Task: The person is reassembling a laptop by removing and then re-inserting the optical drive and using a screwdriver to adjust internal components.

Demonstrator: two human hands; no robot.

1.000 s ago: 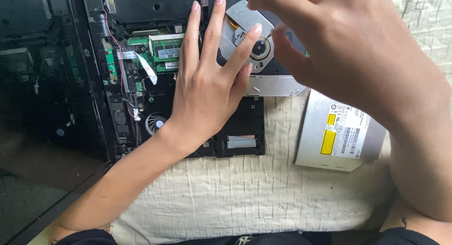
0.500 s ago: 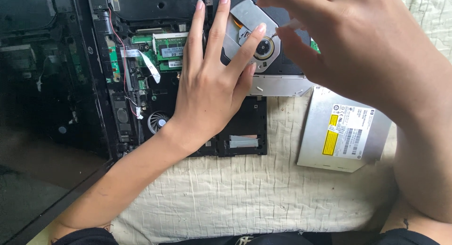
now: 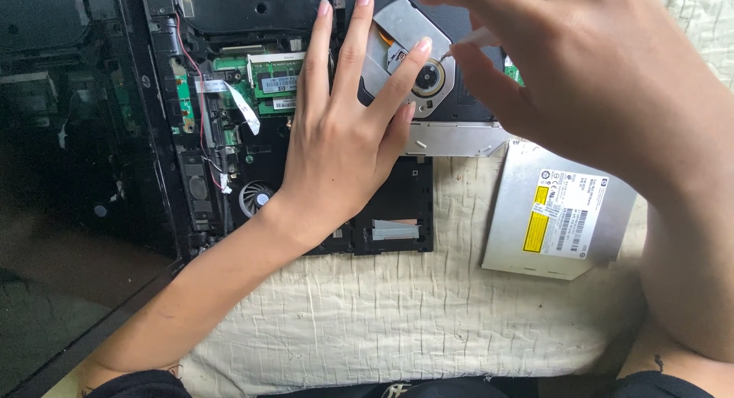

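- Progress, my read: laptop [image 3: 229, 138] lies w/ bottom cover off, boards & fan exposed; optical drive [image 3: 428, 77] is opened up on top of it, spindle & silver plate bare. Its metal lid [image 3: 558, 214] is already off, lying to the right on the cloth [image 3: 367, 314]. Screw/part work at the spindle looks unfinished.
- Left hand [image 3: 344, 146] spread flat, fingers fanned, pressing on the drive's left edge and the laptop.
- Right hand [image 3: 581, 84] fingers pinched on a thin whitish tool [image 3: 478, 37], tip near the spindle hub.
- Labels: white rectangular sticker w/ yellow strip and barcode on the lid; small white sticker on the green memory module [image 3: 277, 81].
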